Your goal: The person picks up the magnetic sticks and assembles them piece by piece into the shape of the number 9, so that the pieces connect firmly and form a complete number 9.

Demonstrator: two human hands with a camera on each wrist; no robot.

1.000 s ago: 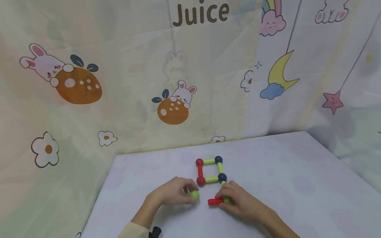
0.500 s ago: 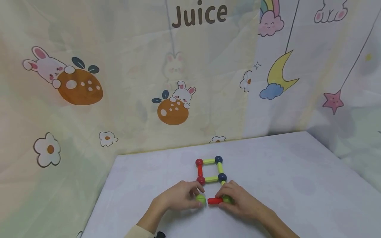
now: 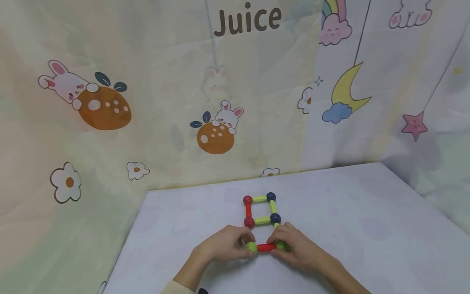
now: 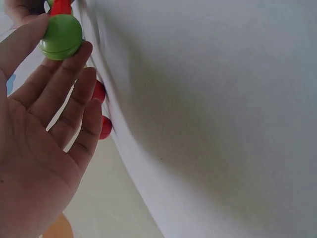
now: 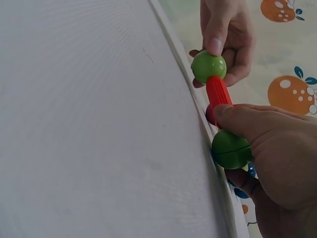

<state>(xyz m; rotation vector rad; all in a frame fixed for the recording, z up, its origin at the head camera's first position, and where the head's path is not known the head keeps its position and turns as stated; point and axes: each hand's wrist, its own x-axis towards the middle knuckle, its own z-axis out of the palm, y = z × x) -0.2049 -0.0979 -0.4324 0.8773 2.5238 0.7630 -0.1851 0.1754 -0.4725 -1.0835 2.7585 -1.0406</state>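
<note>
In the head view my left hand (image 3: 228,243) pinches a light green ball (image 3: 251,247) between thumb and fingertips. The ball meets the left end of a red rod (image 3: 266,248). My right hand (image 3: 300,248) pinches that rod near its other end, where a second green ball (image 5: 231,149) sits, partly covered by the hand. Beyond the hands lies a square of yellow-green rods and one red rod (image 3: 248,210), with red balls (image 3: 249,221) at its left corners and dark blue balls (image 3: 275,218) at its right. A short yellow-green rod (image 3: 277,225) runs from the near blue ball toward my right hand.
Everything stands on a table with a pale cloth (image 3: 338,212). Behind it hangs a patterned curtain (image 3: 165,102) with rabbits, flowers and a moon, close to the table's back edge.
My left hand has moved right with its green ball, which has closed the gap to the red rod and now meets its end. The right hand has stayed nearly in place.
</note>
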